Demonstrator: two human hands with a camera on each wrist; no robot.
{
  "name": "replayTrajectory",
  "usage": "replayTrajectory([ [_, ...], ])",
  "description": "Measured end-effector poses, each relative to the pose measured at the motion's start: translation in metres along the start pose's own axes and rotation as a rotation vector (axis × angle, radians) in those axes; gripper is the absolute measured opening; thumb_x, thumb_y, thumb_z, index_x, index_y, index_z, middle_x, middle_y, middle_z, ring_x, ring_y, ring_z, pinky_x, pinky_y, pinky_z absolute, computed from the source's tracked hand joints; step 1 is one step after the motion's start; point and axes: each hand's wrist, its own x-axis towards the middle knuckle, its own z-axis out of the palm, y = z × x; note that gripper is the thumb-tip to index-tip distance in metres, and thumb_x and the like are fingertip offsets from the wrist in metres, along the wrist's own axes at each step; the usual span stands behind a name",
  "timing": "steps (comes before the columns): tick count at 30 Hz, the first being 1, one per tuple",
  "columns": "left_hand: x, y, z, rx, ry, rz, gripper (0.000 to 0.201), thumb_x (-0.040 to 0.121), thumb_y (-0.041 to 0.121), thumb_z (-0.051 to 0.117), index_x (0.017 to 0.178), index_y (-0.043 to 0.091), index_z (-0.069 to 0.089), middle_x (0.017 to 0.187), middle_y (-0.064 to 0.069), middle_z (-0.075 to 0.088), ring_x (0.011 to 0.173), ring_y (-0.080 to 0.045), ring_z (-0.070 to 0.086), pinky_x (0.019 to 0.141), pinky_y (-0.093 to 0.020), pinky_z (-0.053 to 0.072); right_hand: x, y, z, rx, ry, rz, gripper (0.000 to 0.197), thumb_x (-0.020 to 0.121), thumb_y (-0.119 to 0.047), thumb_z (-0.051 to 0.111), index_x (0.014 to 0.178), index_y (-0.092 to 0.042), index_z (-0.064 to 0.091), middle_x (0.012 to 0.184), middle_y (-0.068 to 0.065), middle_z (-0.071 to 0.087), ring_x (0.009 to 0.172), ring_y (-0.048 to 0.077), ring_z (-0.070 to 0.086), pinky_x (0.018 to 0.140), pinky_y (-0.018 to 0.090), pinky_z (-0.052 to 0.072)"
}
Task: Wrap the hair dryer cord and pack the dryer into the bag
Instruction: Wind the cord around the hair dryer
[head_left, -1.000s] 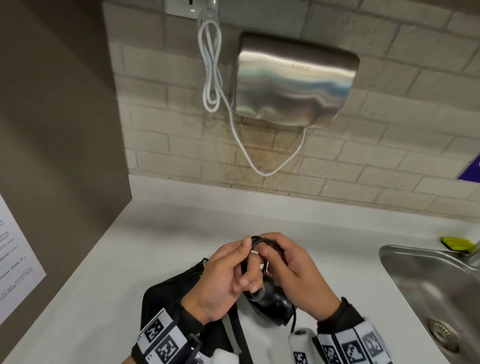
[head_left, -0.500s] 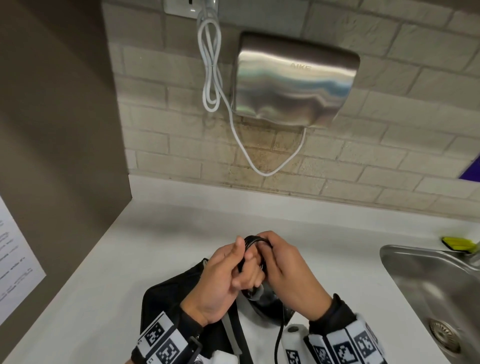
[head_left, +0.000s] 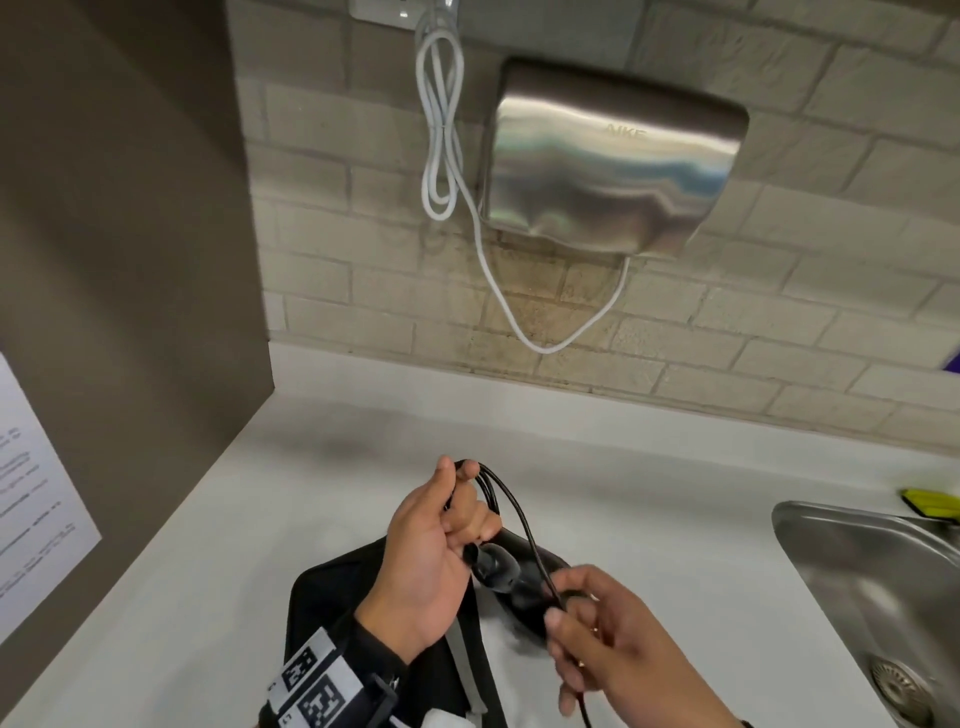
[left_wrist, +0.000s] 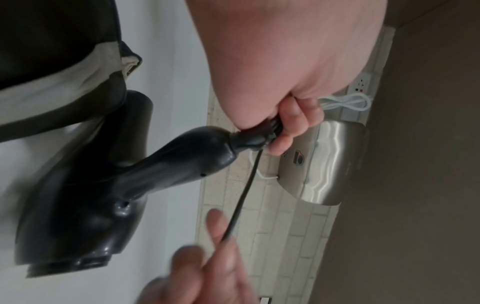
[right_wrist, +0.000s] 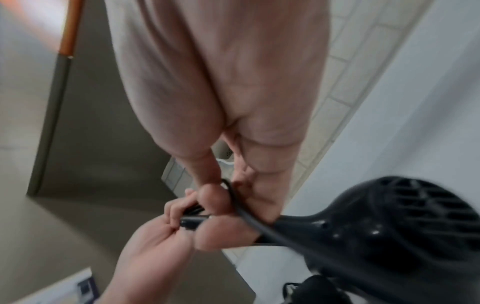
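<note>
White countertop (head_left: 649, 493) carries everything, and I use the black bag (head_left: 332, 587) on it as the landmark. Far to the left of the bag, one sheet of printed paper (head_left: 36, 483) hangs on the brown side panel. One left hand (head_left: 431, 556) is just above the bag, its fingers curled around the end of the handle of the one black hair dryer (head_left: 501, 571) and around several gathered loops of the black cord (head_left: 519, 519). The dryer hangs over the right edge of the bag, not inside it; whether it touches the bag I cannot tell. To the right of the bag, one right hand (head_left: 613, 634) pinches a single strand of the cord between thumb and fingers, and the other fingers are loosely bent. This strand runs from the loops down across the dryer body and partly hides it.

Above the bag, on the brick wall, one steel hand dryer (head_left: 613, 166) is mounted, with one white cable (head_left: 441, 130) looped beside it under a socket. Far right of the bag is one steel sink (head_left: 852, 561), with a yellow-green object (head_left: 932, 501) behind its rim.
</note>
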Motion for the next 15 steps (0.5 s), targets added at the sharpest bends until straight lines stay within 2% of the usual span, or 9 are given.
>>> replayTrajectory([
  [2, 0.002, 0.002, -0.003, -0.009, 0.027, 0.008, 0.035, 0.103, 0.032, 0.038, 0.098, 0.002, 0.056, 0.046, 0.008, 0.026, 0.043, -0.01, 0.023, 0.056, -0.025, 0.04, -0.013, 0.008, -0.003, -0.195, 0.018, -0.008, 0.013, 0.091, -0.01, 0.056, 0.103, -0.014, 0.058, 0.059, 0.001, 0.058, 0.048, 0.017, 0.045, 0.052, 0.029, 0.048],
  [6, 0.004, 0.007, -0.009, -0.015, 0.067, -0.009, 0.047, 0.102, 0.037, 0.039, 0.103, -0.001, 0.068, 0.047, 0.006, 0.024, 0.052, -0.013, 0.028, 0.073, -0.028, 0.038, -0.033, 0.013, -0.016, -0.576, 0.118, -0.054, 0.023, 0.095, -0.019, 0.054, 0.097, -0.04, 0.063, 0.06, -0.008, 0.058, 0.051, 0.002, 0.048, 0.06, 0.01, 0.04],
  [8, 0.004, 0.006, -0.006, -0.007, 0.048, 0.015, 0.045, 0.103, 0.035, 0.039, 0.11, 0.0, 0.067, 0.048, 0.005, 0.025, 0.049, -0.012, 0.031, 0.075, -0.029, 0.038, -0.038, 0.005, -0.017, -0.679, 0.178, -0.063, 0.012, 0.091, -0.041, 0.056, 0.098, -0.051, 0.056, 0.063, -0.018, 0.057, 0.057, 0.002, 0.052, 0.061, 0.01, 0.043],
  [9, 0.003, 0.005, -0.004, 0.008, 0.032, 0.028, 0.044, 0.103, 0.034, 0.039, 0.115, 0.0, 0.065, 0.049, 0.005, 0.025, 0.047, -0.011, 0.032, 0.074, -0.03, 0.039, -0.04, -0.001, -0.015, -0.747, 0.162, -0.062, 0.021, 0.083, -0.065, 0.048, 0.102, -0.058, 0.047, 0.066, -0.025, 0.057, 0.062, 0.001, 0.053, 0.063, 0.011, 0.044],
  [10, 0.002, 0.003, -0.002, 0.036, 0.017, 0.037, 0.044, 0.103, 0.033, 0.039, 0.12, 0.0, 0.062, 0.051, 0.004, 0.026, 0.048, -0.011, 0.032, 0.075, -0.031, 0.04, -0.041, -0.002, -0.013, -0.835, 0.142, -0.067, 0.042, 0.069, -0.085, 0.028, 0.103, -0.063, 0.037, 0.069, -0.03, 0.056, 0.067, 0.0, 0.054, 0.066, 0.011, 0.044],
  [11, 0.001, 0.002, 0.001, 0.073, 0.001, 0.04, 0.044, 0.102, 0.033, 0.04, 0.124, 0.001, 0.06, 0.052, 0.002, 0.026, 0.05, -0.012, 0.032, 0.079, -0.032, 0.041, -0.042, -0.003, -0.009, -0.951, 0.152, -0.1, 0.057, 0.058, -0.091, 0.008, 0.103, -0.063, 0.029, 0.073, -0.034, 0.056, 0.074, -0.002, 0.056, 0.069, 0.01, 0.044],
  [12, 0.0, 0.002, 0.004, 0.112, -0.016, 0.04, 0.045, 0.102, 0.033, 0.039, 0.127, 0.0, 0.058, 0.054, 0.001, 0.027, 0.054, -0.014, 0.032, 0.084, -0.034, 0.042, -0.042, -0.008, -0.004, -1.063, 0.161, -0.136, 0.061, 0.057, -0.091, 0.003, 0.105, -0.06, 0.026, 0.079, -0.036, 0.057, 0.079, -0.003, 0.058, 0.069, 0.008, 0.044],
  [14, -0.003, 0.001, 0.007, 0.171, -0.05, 0.045, 0.045, 0.103, 0.033, 0.038, 0.131, 0.002, 0.056, 0.057, -0.002, 0.029, 0.059, -0.018, 0.032, 0.091, -0.036, 0.041, -0.042, -0.018, 0.0, -1.228, 0.166, -0.203, 0.037, 0.076, -0.077, 0.029, 0.102, -0.052, 0.038, 0.081, -0.028, 0.058, 0.063, -0.005, 0.059, 0.051, 0.004, 0.039],
  [15, -0.005, 0.0, 0.009, 0.193, -0.068, 0.052, 0.045, 0.102, 0.032, 0.039, 0.132, 0.003, 0.055, 0.057, -0.003, 0.031, 0.059, -0.017, 0.034, 0.092, -0.035, 0.041, -0.042, -0.023, 0.005, -1.267, 0.161, -0.239, 0.026, 0.074, -0.063, 0.044, 0.097, -0.051, 0.044, 0.076, -0.022, 0.055, 0.052, -0.004, 0.055, 0.043, 0.006, 0.034],
])
